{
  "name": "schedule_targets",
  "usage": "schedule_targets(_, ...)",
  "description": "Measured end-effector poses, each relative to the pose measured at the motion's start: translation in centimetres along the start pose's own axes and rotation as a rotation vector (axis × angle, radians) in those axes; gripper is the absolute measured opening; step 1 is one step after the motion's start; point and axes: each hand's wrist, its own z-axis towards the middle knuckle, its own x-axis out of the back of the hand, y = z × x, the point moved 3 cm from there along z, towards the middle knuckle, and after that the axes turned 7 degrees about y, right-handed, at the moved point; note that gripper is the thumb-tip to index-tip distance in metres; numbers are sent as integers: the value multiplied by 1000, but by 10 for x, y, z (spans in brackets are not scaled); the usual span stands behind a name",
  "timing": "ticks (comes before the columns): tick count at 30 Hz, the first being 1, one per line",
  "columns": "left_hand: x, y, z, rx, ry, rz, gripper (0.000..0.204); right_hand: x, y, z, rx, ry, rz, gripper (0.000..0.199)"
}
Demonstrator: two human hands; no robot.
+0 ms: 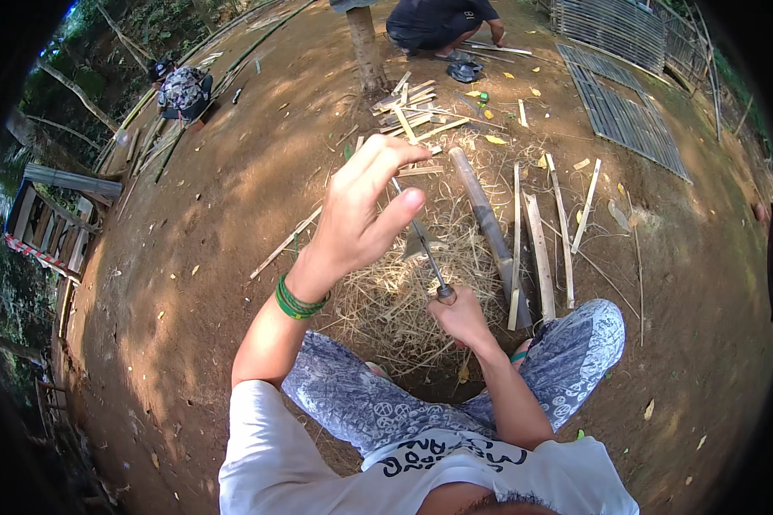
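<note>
My right hand is closed round the brown handle of a long knife. Its narrow blade points forward and slightly left, up toward my left hand. My left hand, with green bands on the wrist, is raised over the blade's far end. Thumb and fingers are apart there, and nothing shows gripped between them; whether they touch the blade I cannot tell. Beneath both hands lies a heap of pale shavings. Right of the heap is a dark bamboo pole, its near end by my right knee.
Split bamboo strips lie right of the pole, and a pile of strips lies ahead near a tree trunk. A slatted panel rests at far right. Two people crouch farther off.
</note>
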Motion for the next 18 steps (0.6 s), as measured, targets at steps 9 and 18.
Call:
schedule_targets(9,-24,15,-87,185,87,209,20,-3,-13,2,15,-191,195,34)
schedule_targets(18,-26,9,-86,179,109,220,17,-4,-7,20,47,-43,-16,30)
